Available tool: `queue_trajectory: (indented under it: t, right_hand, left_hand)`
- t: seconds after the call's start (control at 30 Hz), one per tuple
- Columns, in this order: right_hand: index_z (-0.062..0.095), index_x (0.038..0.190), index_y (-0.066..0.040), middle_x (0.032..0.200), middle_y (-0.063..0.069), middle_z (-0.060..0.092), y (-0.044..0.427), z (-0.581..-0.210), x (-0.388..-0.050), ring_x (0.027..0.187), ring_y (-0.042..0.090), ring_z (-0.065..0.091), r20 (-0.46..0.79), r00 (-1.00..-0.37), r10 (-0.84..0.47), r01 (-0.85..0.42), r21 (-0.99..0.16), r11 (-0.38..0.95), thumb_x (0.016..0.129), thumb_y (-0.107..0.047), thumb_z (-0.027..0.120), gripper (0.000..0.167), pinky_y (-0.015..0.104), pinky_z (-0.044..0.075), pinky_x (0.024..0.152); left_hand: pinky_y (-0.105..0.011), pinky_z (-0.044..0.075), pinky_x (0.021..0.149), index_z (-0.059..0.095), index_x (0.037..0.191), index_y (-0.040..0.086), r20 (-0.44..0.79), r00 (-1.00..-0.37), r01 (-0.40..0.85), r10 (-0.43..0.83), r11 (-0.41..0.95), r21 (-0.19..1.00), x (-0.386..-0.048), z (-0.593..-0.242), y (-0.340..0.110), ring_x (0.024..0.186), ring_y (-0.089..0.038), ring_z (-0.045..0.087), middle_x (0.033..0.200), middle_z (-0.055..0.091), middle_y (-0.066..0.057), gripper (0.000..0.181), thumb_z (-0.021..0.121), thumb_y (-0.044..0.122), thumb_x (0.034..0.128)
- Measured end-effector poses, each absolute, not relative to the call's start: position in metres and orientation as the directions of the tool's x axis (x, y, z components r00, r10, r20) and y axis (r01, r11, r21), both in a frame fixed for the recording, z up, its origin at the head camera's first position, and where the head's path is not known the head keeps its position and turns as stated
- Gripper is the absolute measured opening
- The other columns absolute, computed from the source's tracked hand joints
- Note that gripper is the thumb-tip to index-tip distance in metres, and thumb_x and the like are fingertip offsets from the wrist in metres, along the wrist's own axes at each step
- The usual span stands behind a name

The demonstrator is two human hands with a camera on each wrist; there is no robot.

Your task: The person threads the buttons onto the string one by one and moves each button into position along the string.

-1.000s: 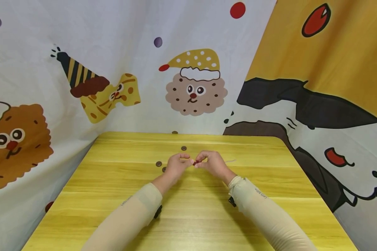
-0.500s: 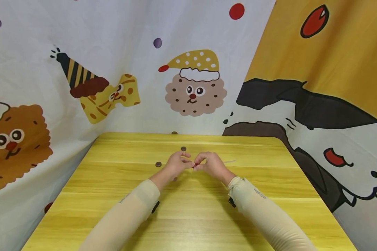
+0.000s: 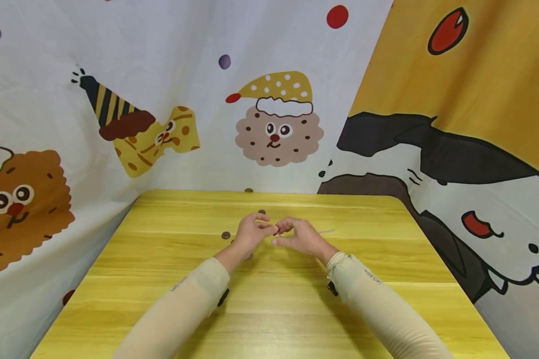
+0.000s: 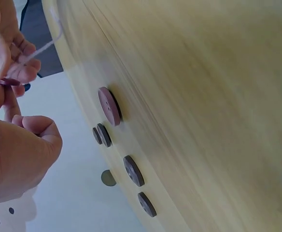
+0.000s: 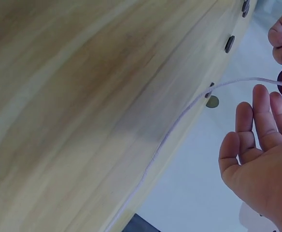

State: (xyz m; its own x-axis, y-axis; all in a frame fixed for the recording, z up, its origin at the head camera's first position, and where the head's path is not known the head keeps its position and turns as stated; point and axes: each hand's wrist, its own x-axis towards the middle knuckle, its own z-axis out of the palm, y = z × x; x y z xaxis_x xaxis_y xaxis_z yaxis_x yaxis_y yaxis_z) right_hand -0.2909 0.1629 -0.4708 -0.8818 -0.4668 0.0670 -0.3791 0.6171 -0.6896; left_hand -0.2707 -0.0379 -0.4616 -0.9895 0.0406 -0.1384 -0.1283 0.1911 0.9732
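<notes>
My left hand (image 3: 250, 235) pinches a small dark red button (image 4: 8, 82) between thumb and finger, held above the table. A pale lilac cord (image 5: 172, 128) runs to this button and enters its hole in the right wrist view. My right hand (image 3: 304, 237) is close beside it, with thumb and index finger apart. In the right wrist view its other fingers (image 5: 262, 118) are extended and loose, while the thumb is hidden. A fingertip of the right hand appears to touch the button in the left wrist view. The cord's tail (image 3: 327, 231) shows right of that hand.
Several loose buttons lie on the wooden table (image 3: 269, 309). One is a larger reddish button (image 4: 109, 106); a dark button (image 3: 226, 235) lies left of the hands, another dark button (image 3: 262, 212) behind them. A printed curtain (image 3: 179, 60) hangs behind the table.
The right thumb has parted from the index finger, which earlier pinched at the button. The left hand has shifted slightly up and still holds the button.
</notes>
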Motion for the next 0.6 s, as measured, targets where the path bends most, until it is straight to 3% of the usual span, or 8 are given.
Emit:
queue_trajectory:
  t: [0.3,0.6]
  right_hand:
    - [0.077,0.114,-0.022,0.107,-0.007,0.076,0.1574,-0.4690,-0.2875,0.104,0.013,0.069,0.101,-0.898,-0.428,-0.368,-0.705,0.606,0.098,-0.037,0.080,0.022,0.041,0.059,0.097]
    - [0.077,0.116,-0.020,0.108,-0.006,0.077,0.1542,-0.4708,-0.2861,0.103,0.011,0.069,0.119,-0.902,-0.414,-0.365,-0.723,0.586,0.099,-0.035,0.080,0.023,0.041,0.057,0.094]
  left_hand:
    - [-0.049,0.058,0.099,0.069,0.122,0.014,-0.138,-0.990,-0.135,0.005,0.180,0.974,-0.2683,-0.4599,-0.0385,0.116,-0.030,0.072,0.117,0.077,-0.009,0.035,0.086,0.023,0.0931]
    - [-0.043,0.057,0.092,0.069,0.119,0.015,-0.146,-0.989,-0.146,-0.011,0.185,0.972,-0.2693,-0.4628,-0.0398,0.114,-0.030,0.071,0.120,0.076,-0.010,0.034,0.087,0.025,0.0923]
